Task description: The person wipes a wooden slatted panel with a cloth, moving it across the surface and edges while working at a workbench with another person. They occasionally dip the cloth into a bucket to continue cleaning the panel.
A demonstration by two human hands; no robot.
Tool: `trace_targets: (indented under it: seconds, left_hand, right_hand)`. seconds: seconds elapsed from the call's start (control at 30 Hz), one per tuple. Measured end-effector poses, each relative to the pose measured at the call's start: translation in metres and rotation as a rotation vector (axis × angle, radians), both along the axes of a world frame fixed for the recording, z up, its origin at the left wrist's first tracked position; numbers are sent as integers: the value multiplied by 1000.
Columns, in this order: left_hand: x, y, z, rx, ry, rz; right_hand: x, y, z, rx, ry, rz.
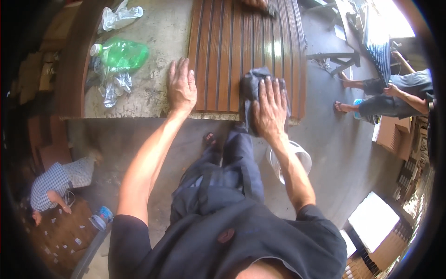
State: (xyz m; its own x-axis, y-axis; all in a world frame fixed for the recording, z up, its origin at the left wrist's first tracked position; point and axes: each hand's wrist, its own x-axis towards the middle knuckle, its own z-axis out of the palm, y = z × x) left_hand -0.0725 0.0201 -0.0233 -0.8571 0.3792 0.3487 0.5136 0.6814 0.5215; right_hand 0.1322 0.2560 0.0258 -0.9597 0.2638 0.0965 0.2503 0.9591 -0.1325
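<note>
A brown slatted wood panel with dark grooves lies on a worn, stained worktable. My right hand presses a dark grey rag onto the panel's near right part, and some of the rag hangs over the near edge. My left hand rests at the panel's left edge with its fingers stretched out, holding nothing. At the panel's far end, another person's hand is partly in view, with a dark cloth beside it.
Left on the worktable lie a green bottle and crumpled clear plastic. A white bucket stands below my right forearm. One person works at the right, another bends over brown boards at the lower left.
</note>
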Motion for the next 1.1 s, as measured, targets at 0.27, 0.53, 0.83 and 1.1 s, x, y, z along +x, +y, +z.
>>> trace_targets:
  seconds: [0.27,0.53,0.83,1.1]
  left_hand:
    - [1,8,10,-45,30,-32]
    - [-4,1,21,-60,-23,-75]
    - [-1,10,24,-109,-48,-89]
    - [2,3,26,-113,-77,-78]
  right_hand:
    - [-174,86,-29,40,313,-157]
    - [-34,22,1,-100,213,-110]
    - [-15,100,7,-41,196,-170]
    - [-169,203,-14,27,330,-232]
